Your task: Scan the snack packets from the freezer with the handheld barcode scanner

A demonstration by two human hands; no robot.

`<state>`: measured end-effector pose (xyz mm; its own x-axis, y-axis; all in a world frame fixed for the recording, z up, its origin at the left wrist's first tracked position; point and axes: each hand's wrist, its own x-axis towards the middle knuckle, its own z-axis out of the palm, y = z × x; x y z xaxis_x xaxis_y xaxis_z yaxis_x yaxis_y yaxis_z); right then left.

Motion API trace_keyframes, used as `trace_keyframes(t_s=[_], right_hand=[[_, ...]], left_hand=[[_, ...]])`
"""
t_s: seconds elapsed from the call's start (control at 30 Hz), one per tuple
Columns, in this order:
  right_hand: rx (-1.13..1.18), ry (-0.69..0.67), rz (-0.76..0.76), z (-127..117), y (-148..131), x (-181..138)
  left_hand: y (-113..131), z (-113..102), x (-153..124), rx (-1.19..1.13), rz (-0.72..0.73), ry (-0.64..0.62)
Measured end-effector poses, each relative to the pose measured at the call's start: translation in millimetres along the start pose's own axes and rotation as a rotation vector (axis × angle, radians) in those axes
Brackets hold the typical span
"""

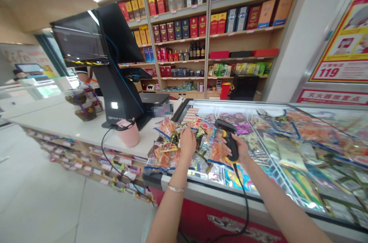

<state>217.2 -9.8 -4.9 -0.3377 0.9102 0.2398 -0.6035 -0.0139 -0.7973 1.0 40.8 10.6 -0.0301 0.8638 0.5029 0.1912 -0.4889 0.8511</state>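
Observation:
My right hand (240, 150) is wrapped around the grip of a black and yellow barcode scanner (230, 141). The scanner's head points up and left over the packets, and its cable hangs down in front of the freezer. Just left of it, my left hand (188, 144) is closed at the edge of a dark snack packet (176, 135); its fingertips are partly hidden. Around both hands lie clear bags of orange-red food (162, 155), heaped on the glass-topped chest freezer (169, 182). Another orange-red bag (216, 151) lies beneath the scanner.
A black checkout terminal (122, 93) and a pink cup (128, 133) stand on the white counter (77, 132) to the left. Tied jars (85, 107) sit farther along. The freezer holds many bagged foods (290, 151). Behind are shelves of boxes (179, 28). A person (83, 76) is partly hidden behind the terminal.

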Motion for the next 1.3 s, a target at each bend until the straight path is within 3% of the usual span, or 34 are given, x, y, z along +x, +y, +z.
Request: trace_keyframes(t_s=[0.2, 0.37, 0.63, 0.87, 0.97, 1.07, 1.2, 1.3], right_hand=[[0.000, 0.140, -0.216, 12.1, -21.2, -10.7], [-0.063, 0.187, -0.312, 9.5, -60.1, -42.0], [-0.161, 0.305, -0.453, -6.1, -139.1, -130.7], [-0.236, 0.471, -0.484, -34.9, -166.6, -205.0], [-0.253, 0.531, -0.480, -47.8, -165.1, -224.0], [-0.254, 0.584, -0.459, -59.1, -157.2, -235.4], [-0.228, 0.628, -0.469, -73.0, -145.4, -243.9], [-0.165, 0.663, -0.484, -80.8, -141.8, -246.4]], left_hand=[[4.6, 2.5, 8.2, 0.097, 0.069, 0.021], [38.0, 32.1, 9.4, -0.002, 0.166, -0.014], [107.4, 136.0, -23.9, -0.290, 0.174, -0.250], [127.4, 230.3, -92.9, -0.475, 0.134, -0.641], [118.0, 261.9, -119.8, -0.236, 0.209, -0.806], [108.7, 280.1, -131.7, 0.135, 0.381, -0.980], [111.2, 283.4, -125.8, 0.497, 0.481, -1.272], [115.6, 277.6, -112.8, 0.574, 0.448, -1.336]])
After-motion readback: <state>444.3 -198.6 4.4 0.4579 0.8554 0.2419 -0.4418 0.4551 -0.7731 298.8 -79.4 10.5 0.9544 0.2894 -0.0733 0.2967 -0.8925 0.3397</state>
